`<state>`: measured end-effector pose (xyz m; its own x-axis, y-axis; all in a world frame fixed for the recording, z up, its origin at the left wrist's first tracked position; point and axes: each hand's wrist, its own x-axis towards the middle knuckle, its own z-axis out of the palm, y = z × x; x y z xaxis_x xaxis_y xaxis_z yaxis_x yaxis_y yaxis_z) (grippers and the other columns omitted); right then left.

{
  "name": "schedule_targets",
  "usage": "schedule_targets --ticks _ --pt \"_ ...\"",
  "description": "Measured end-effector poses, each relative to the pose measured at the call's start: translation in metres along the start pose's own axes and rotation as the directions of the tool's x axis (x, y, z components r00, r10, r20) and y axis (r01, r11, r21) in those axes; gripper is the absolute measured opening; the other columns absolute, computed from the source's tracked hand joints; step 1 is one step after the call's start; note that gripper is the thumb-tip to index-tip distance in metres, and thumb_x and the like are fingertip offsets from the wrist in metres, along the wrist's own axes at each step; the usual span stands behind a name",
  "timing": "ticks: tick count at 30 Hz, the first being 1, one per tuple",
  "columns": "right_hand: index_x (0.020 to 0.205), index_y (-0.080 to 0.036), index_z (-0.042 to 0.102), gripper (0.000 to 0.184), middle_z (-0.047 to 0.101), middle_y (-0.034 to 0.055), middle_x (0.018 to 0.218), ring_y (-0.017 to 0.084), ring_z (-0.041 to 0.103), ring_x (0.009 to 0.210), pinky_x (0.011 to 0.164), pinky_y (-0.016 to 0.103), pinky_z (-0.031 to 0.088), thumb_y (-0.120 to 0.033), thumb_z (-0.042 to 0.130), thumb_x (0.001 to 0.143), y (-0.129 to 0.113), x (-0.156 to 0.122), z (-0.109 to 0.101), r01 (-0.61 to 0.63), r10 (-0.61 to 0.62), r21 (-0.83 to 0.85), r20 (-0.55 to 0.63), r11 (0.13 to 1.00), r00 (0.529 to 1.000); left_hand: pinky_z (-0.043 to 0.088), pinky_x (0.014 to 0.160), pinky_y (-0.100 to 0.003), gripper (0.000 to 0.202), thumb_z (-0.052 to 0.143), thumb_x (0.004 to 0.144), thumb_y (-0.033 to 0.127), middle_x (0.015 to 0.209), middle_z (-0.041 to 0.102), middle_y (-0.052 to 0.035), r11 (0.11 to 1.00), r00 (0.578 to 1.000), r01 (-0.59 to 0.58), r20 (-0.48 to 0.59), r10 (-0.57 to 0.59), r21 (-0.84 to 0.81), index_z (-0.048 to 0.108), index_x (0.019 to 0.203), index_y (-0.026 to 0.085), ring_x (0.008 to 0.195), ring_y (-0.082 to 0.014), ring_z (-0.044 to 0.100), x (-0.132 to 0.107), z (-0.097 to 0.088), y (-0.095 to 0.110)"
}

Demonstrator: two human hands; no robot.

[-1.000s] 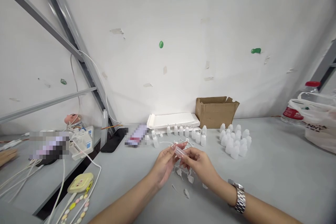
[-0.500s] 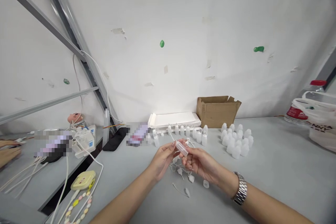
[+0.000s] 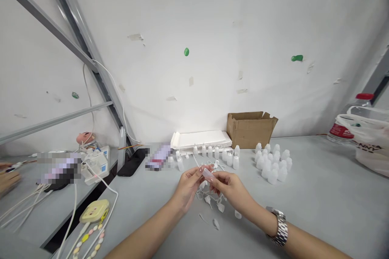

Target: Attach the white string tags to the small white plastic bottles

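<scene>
Both my hands meet over the grey table, pinching a small clear plastic bottle between them. My left hand grips its left end with curled fingers. My right hand, with a metal watch on the wrist, holds the right end. Under my hands lie several small white caps and thin nozzle pieces. Behind them stands a row of small white bottles, and to the right a cluster of capped white bottles.
A cardboard box and a white foam tray stand against the wall. A plastic bag and a red-capped water bottle are at the far right. Cables, a yellow power strip and a black phone lie left. Another person's hand shows at the left edge.
My hands stayed together on the small bottle, rising slightly and then settling back, turning it a little. The view shifted slightly.
</scene>
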<state>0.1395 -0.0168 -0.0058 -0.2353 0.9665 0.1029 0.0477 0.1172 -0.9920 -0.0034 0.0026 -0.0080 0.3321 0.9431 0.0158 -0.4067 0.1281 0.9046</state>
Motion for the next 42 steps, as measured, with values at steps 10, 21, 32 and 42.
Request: schedule_targets --ticks 10,21,32,42 --pt "0.074 -0.018 0.058 0.028 0.057 0.0034 0.069 0.016 0.047 0.062 0.060 0.027 0.036 -0.040 0.044 0.085 0.017 -0.007 0.003 0.278 -0.364 -0.461 -0.107 0.842 0.925 0.034 0.090 -0.035 0.032 0.064 0.073 0.036 0.113 0.062 -0.0112 0.997 0.997 0.074 0.028 -0.073 -0.026 0.068 0.097 0.015 0.107 -0.0253 0.051 -0.002 0.000 -0.004" --pt "0.053 -0.013 0.051 0.037 0.046 -0.0028 0.047 0.006 0.035 0.041 0.042 0.019 0.025 -0.043 0.066 0.070 0.013 -0.001 0.010 -0.183 0.020 0.488 0.319 0.853 0.947 0.039 0.086 -0.033 0.026 0.063 0.073 0.033 0.106 0.064 -0.0150 0.991 0.982 0.131 0.138 -0.132 0.019 0.071 0.083 0.011 0.114 -0.0287 0.046 -0.002 0.001 0.007" --pt "0.070 -0.013 0.061 0.039 0.060 0.0010 0.059 0.011 0.051 0.050 0.052 0.023 0.039 -0.048 0.073 0.059 0.006 0.001 0.009 -0.105 0.097 0.270 0.046 0.957 0.994 0.036 0.091 -0.033 0.029 0.067 0.068 0.037 0.097 0.068 -0.0138 0.997 0.996 -0.003 -0.086 0.010 0.083 0.071 0.080 0.011 0.105 -0.0260 0.053 0.001 -0.003 0.008" --pt "0.063 -0.014 0.059 0.038 0.056 -0.0009 0.054 0.010 0.047 0.048 0.049 0.023 0.035 -0.051 0.069 0.063 0.004 -0.003 0.006 -0.047 0.040 0.229 0.037 0.972 0.999 0.032 0.097 -0.037 0.028 0.065 0.072 0.035 0.115 0.061 -0.0139 0.998 0.996 0.063 0.057 -0.061 -0.023 0.071 0.087 0.012 0.112 -0.0275 0.048 -0.002 0.001 0.003"
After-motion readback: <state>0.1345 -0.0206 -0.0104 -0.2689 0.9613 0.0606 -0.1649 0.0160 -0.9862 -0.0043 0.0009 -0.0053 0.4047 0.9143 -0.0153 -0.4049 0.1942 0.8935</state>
